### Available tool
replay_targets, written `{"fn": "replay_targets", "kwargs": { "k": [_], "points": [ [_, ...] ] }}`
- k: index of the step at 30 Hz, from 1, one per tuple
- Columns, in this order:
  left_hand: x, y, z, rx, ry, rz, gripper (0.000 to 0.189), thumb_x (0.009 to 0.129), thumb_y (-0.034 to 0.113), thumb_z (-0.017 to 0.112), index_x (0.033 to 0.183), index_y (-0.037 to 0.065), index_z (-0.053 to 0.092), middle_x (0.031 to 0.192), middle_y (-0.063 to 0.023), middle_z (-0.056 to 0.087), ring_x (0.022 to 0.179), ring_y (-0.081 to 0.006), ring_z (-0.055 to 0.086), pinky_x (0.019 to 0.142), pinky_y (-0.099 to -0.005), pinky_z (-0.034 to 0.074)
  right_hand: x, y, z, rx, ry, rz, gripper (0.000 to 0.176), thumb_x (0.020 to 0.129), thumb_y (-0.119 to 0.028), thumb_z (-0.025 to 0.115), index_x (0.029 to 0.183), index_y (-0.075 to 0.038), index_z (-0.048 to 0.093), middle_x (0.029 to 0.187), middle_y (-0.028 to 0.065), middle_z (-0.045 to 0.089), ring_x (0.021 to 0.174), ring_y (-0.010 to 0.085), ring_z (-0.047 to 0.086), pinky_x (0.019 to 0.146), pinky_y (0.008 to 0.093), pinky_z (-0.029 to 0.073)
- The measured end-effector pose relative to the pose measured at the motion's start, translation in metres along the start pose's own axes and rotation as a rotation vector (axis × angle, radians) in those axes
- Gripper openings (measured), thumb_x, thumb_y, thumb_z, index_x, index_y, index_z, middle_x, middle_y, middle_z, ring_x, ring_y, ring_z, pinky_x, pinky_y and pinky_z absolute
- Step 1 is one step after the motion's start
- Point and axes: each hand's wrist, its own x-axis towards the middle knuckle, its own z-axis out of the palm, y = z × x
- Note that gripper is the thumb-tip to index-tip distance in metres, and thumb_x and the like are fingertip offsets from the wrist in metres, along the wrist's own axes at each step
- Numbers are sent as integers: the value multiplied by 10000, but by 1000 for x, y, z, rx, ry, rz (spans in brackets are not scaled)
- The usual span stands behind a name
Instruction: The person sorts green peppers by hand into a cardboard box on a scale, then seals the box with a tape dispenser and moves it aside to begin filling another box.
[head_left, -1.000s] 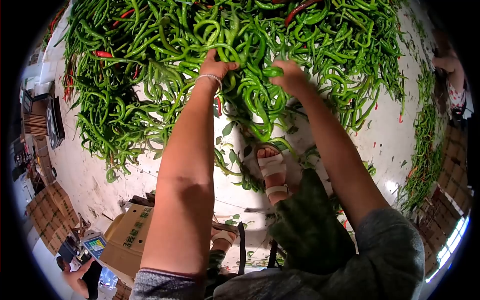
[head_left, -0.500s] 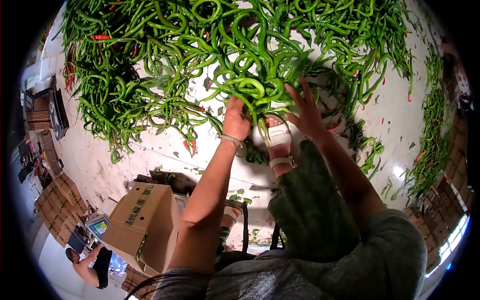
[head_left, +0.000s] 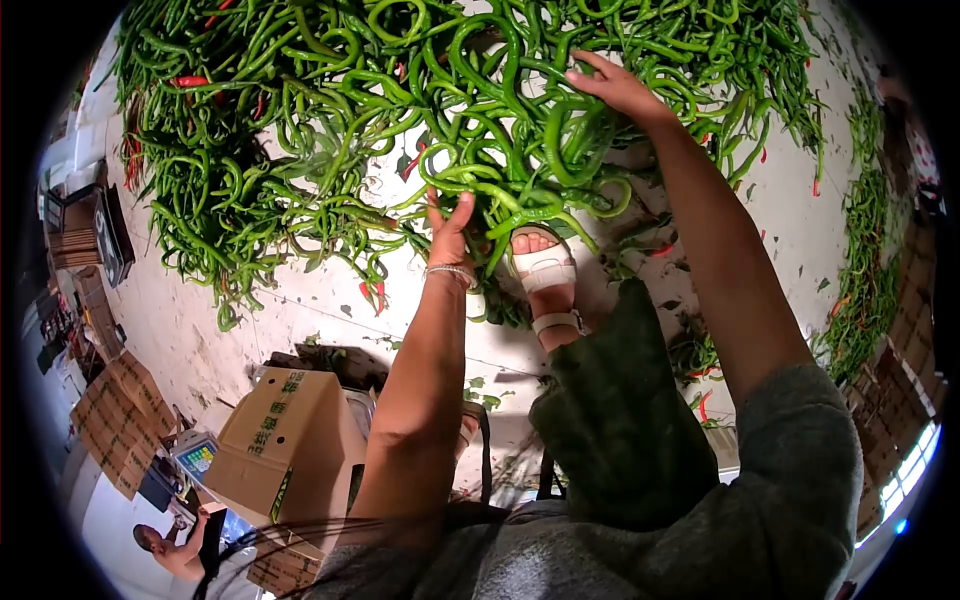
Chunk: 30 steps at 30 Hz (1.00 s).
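Observation:
Long, curled green chili peppers (head_left: 500,85) lie heaped on the pale floor in front of me. My left hand (head_left: 450,238), a bracelet at its wrist, is at the near edge of the heap. Its thumb and a finger are spread, beside a few peppers, and nothing is held between them. Farther up, my right hand (head_left: 620,92) reaches over the peppers with fingers apart. I cannot make out whether its fingertips touch the one beneath. Between my arms, my foot in a white sandal (head_left: 548,272) stands against the peppers.
An open cardboard box (head_left: 275,430) stands at my left, near a scale with a keypad (head_left: 197,457). A person (head_left: 172,550) is at the lower left. Another strip of peppers (head_left: 868,250) runs along the right. Red peppers (head_left: 373,296) and leaf scraps lie scattered about.
My right hand has moved up and away from my foot, over the heap. My left hand has shifted slightly left, its thumb now showing. Several peppers near my foot have shifted.

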Motion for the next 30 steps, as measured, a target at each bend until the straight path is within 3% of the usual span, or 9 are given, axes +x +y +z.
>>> {"fn": "replay_targets", "kwargs": {
  "k": [3,6,8,10,13,14,20,21,30],
  "points": [
    [0,5,19,26,143,-106,882,748,395,723,1387,397,113,1305,-40,441,1096,-304,460,670,-522,381,15,-4,27,53,-2,18,976,726,-560,657,1423,-42,213,1454,212,224,1349,301,227,1076,380,219],
    [0,11,31,-76,124,-158,732,723,406,736,1286,360,270,1259,-1,474,1065,-280,475,673,-488,372,16,-12,41,276,-224,9,991,694,-495,712,1411,-19,223,1401,218,334,1264,306,379,1056,386,266],
    [1,14,27,-83,76,-159,664,727,404,730,1244,363,316,1210,24,501,1042,-246,487,667,-476,371,-10,-46,53,64,-237,-66,908,715,-410,720,1397,-16,268,1120,196,587,1057,246,546,876,333,418],
    [2,14,19,-74,-80,-74,638,759,412,695,1270,344,319,1169,46,516,1030,-200,490,685,-438,378,-32,-67,53,173,-318,-29,958,664,-463,743,1378,0,305,1386,215,356,1257,299,380,1025,373,306],
    [-7,18,27,-36,-58,-15,837,772,394,690,1417,347,159,1286,14,462,1057,-203,482,743,-418,389,-12,-25,65,189,-205,-20,874,725,-441,700,1393,-42,300,1346,194,409,1183,264,449,979,357,353],
    [-8,18,34,-145,13,4,887,785,193,706,1453,196,123,1328,-105,438,1174,-257,439,942,-421,381,-15,-26,66,151,-177,-8,840,758,-409,681,1398,-37,284,1314,196,444,1131,241,494,956,341,374],
    [21,0,39,-208,68,117,708,791,170,704,1376,93,313,1242,-101,506,1051,-216,526,874,-328,445,-38,-45,74,232,-368,-272,618,741,-179,661,1311,-83,442,1202,60,513,1022,158,513,892,292,401],
    [23,4,34,-205,-105,137,896,786,197,710,1446,162,105,1309,-135,450,1121,-266,495,905,-401,435,-45,-50,75,280,-421,-272,639,717,-222,697,1294,-83,460,1209,74,521,1080,175,484,936,299,359],
    [41,3,42,-59,-39,196,639,800,169,693,1323,92,333,1150,-108,559,975,-250,572,792,-364,484,-36,-17,96,177,-288,-276,703,674,-247,745,1273,-11,462,1245,144,510,1167,237,466,992,309,333]
  ]
}}
